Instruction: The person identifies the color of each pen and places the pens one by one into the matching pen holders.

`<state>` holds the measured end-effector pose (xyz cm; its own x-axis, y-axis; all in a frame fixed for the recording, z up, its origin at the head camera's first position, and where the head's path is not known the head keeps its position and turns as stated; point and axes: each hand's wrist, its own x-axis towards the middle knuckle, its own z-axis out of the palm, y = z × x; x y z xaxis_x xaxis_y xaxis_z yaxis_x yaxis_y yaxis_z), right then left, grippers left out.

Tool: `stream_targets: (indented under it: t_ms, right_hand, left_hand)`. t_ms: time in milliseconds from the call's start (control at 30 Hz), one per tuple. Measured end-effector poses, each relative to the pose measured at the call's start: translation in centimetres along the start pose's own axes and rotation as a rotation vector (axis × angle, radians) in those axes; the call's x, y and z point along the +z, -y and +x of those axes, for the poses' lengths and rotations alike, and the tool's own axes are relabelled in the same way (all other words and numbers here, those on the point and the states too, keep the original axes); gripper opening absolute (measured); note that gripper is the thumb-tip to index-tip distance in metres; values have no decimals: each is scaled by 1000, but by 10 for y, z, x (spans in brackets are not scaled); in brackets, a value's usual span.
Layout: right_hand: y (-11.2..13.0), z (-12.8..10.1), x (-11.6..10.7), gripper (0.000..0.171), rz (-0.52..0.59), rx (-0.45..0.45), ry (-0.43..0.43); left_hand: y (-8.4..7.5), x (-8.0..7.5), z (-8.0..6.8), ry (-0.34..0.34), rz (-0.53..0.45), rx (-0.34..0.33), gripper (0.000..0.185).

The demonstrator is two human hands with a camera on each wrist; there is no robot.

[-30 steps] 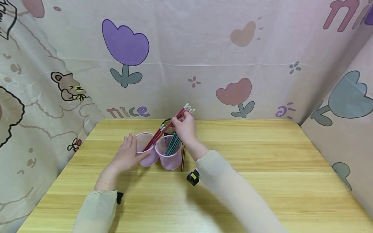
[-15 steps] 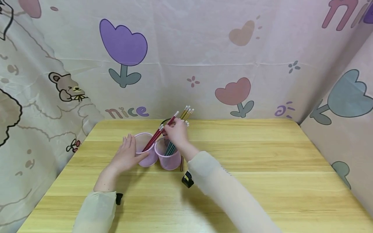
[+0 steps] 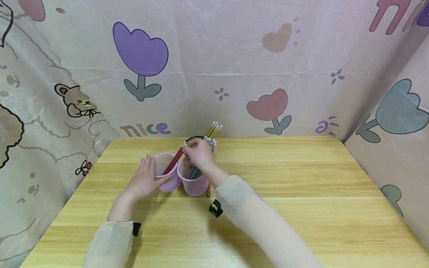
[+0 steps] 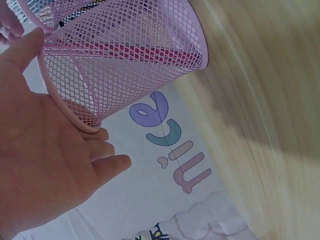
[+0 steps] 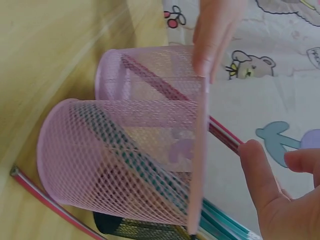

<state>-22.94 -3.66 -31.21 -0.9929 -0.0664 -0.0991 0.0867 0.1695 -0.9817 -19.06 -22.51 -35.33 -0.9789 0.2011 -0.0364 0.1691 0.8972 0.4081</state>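
Two pink mesh pencil cups stand side by side. My left hand (image 3: pixel 142 180) rests at the rim of the left pink cup (image 3: pixel 172 183), thumb along the near side, fingers straight at the far left. Red pencils (image 3: pixel 173 163) lean inside that cup. My right hand (image 3: pixel 200 154) is at their eraser ends; in the right wrist view a fingertip (image 5: pixel 250 150) touches or covers the ends, and another finger stands apart. Teal pencils (image 3: pixel 194 173) lean in the right pink cup (image 3: pixel 195 188), partly behind my right hand.
A black mesh cup (image 5: pixel 135 225) is behind the right pink cup. Yellow pencils (image 3: pixel 212 131) rise behind my right hand. One red-and-silver pencil (image 5: pixel 50 206) lies on the wooden table (image 3: pixel 285 178) beside the right cup. A printed cloth (image 3: pixel 207 44) hangs behind.
My right hand has moved left and down, carrying a red pencil that now leans in the left cup with the others. Its fingers have loosened. The left hand stays at the rim.
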Motion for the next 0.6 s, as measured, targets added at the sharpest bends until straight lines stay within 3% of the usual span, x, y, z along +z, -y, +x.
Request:
stream_targets:
  t_ms: [300, 600]
  right_hand:
    - [19, -8, -29, 20, 97, -111, -18]
    - [23, -8, -78, 15, 237, -159, -213]
  left_hand:
    - [1, 0, 0, -3, 1, 3, 99]
    - [1, 0, 0, -5, 16, 9, 100]
